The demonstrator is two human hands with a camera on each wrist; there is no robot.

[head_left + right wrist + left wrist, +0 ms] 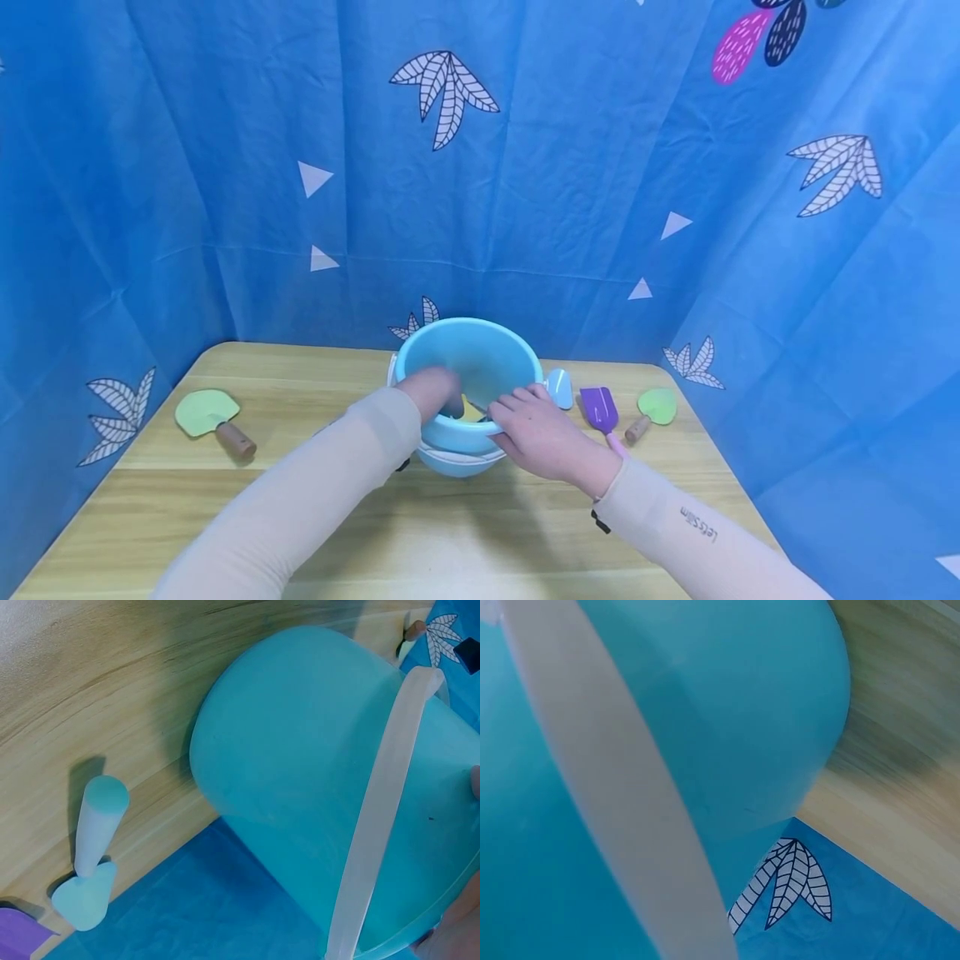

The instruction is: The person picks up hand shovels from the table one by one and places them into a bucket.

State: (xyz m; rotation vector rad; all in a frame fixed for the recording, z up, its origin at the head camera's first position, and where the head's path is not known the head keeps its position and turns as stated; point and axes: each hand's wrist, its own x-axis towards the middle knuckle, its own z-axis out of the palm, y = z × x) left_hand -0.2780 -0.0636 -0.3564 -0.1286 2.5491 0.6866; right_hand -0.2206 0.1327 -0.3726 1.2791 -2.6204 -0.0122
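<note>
A light blue bucket (468, 354) with a white handle strap (382, 787) stands at the table's back middle. My left hand (441, 390) reaches over its near left rim; the fingers are blurred and hidden inside, and whether they hold anything cannot be seen. My right hand (536, 429) grips the near right rim, thumb on the outer wall and fingers over the edge. Something yellow (471, 410) shows at the bottom of the bucket, mostly covered. The left wrist view holds only the bucket's wall (727, 697), strap, table and curtain.
Right of the bucket lie a small light blue shovel (84, 896), a purple shovel (600, 410) with a pink handle, and a green shovel (657, 405). A larger green shovel (206, 412) with a brown handle lies left. Blue curtain (480, 208) surrounds the wooden table (442, 533).
</note>
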